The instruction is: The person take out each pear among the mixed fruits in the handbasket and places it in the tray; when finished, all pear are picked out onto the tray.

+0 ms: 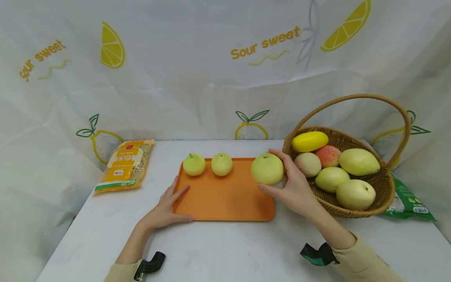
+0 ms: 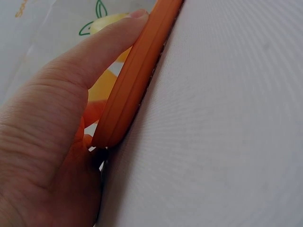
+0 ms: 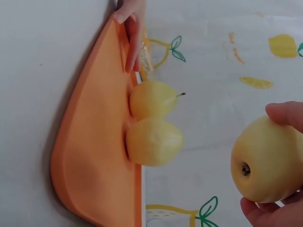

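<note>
Between the thumb and fingers of my right hand is a round yellow-green pear, held up over the right end of an orange tray. In the right wrist view the dark blossom end of this pear faces the camera. Two smaller pears sit side by side at the tray's back edge, a left one with a stem and a right one. My left hand rests spread at the tray's left side, its thumb along the front rim in the left wrist view.
A wicker basket with a tall handle stands at the right, holding several fruits, among them a peach and a yellow oval fruit. Behind it lies a green packet. An orange-yellow food bag lies at the left.
</note>
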Demonstrator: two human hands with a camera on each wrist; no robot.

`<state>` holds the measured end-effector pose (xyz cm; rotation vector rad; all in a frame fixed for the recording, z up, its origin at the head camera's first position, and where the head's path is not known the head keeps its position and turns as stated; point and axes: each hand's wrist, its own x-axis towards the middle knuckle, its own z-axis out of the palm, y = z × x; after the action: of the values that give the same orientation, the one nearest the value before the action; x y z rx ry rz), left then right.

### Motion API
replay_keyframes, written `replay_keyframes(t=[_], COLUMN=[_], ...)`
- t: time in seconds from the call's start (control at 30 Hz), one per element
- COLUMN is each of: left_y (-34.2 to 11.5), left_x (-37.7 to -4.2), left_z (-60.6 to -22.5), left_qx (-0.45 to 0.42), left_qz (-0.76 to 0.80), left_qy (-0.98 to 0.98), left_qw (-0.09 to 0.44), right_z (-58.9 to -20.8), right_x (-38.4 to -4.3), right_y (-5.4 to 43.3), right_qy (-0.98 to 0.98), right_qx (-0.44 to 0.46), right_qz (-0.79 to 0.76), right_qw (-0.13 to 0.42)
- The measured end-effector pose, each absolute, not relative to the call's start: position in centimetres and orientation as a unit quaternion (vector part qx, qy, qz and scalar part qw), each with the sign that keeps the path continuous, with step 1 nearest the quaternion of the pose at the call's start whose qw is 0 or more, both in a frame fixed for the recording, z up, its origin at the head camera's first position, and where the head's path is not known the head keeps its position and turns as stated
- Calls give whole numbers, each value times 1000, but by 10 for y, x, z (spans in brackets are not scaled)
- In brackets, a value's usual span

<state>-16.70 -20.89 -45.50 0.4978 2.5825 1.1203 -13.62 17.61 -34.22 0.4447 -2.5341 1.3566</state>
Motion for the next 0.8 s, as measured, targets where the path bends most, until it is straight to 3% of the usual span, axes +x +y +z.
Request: replay_keyframes(t=[0.33,0.8], left_y=[-207,-208], left_x=[-168,-167], left_z=[-454,-454], left_qx=[172,172], left_qz=[387,391], left_qy=[894,893], left_qw=[145,143], right_z=[-360,-389], right_x=[-144,-167], right_y=[167,154], right_qy=[-848,-834], right_qx=[145,57], right_qz=[505,549], right_qw=[70,19])
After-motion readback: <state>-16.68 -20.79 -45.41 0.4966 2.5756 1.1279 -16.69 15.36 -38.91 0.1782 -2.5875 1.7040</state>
